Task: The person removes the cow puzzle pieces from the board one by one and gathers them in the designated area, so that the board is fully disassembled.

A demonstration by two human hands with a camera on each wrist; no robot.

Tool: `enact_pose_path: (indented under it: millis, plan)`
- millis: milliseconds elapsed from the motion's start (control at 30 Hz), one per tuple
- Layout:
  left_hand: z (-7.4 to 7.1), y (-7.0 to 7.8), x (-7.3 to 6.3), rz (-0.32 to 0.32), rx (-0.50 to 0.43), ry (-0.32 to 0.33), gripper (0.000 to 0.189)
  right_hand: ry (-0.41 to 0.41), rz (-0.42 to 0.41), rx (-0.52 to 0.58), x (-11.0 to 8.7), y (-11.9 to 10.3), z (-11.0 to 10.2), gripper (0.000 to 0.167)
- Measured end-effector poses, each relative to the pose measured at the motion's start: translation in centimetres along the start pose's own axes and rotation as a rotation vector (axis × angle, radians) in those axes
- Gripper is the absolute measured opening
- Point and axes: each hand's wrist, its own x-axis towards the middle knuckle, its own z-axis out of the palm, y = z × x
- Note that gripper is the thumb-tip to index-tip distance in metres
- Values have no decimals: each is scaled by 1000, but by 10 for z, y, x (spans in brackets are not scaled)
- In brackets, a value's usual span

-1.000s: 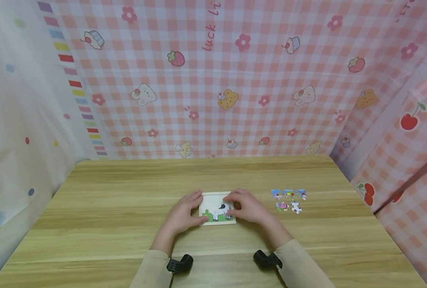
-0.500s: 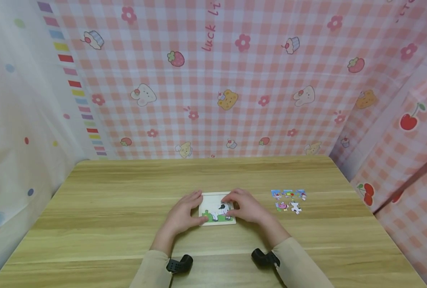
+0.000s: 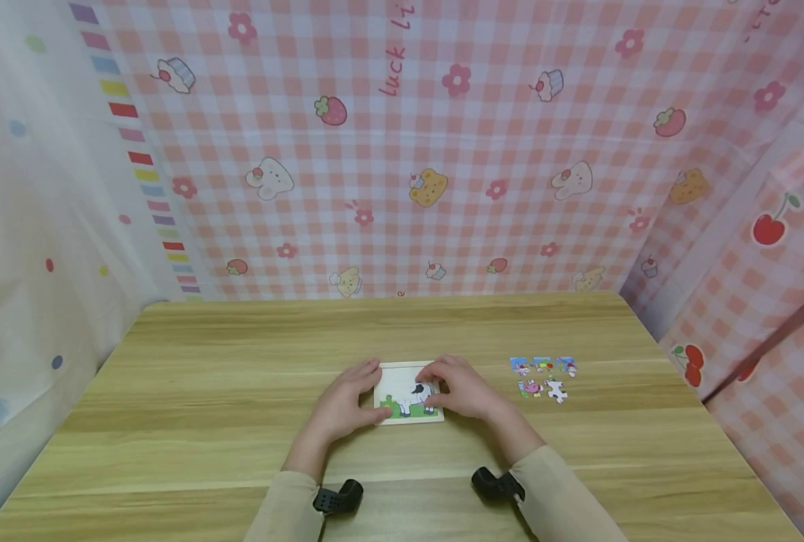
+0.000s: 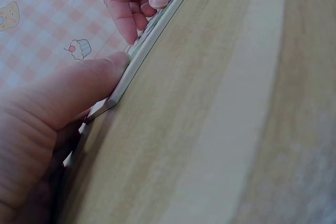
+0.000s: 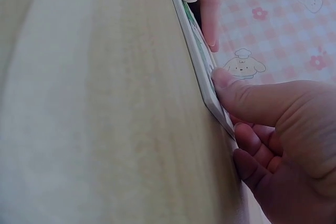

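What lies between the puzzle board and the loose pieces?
The right hand, over the edge of the puzzle board, then bare tabletop up to the loose pieces; the head view shows this.

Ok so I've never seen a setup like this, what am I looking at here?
There's no machine here, just a person working bare-handed. The wide picture comes from a camera on the head, the tilted close-ups from the black wrist cameras. A puzzle board, partly filled, lies on the wooden table, with loose pieces to its right. The left hand holds the board's left end; the right hand touches the other end, though whether it pinches a piece is unclear.
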Motion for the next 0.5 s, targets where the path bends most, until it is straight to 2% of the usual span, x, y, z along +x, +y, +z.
enact_pose_path:
  millis: [500]
  plan:
    - [0,1,0,-2,2,-1,73,6,16,1,1,0,1,29]
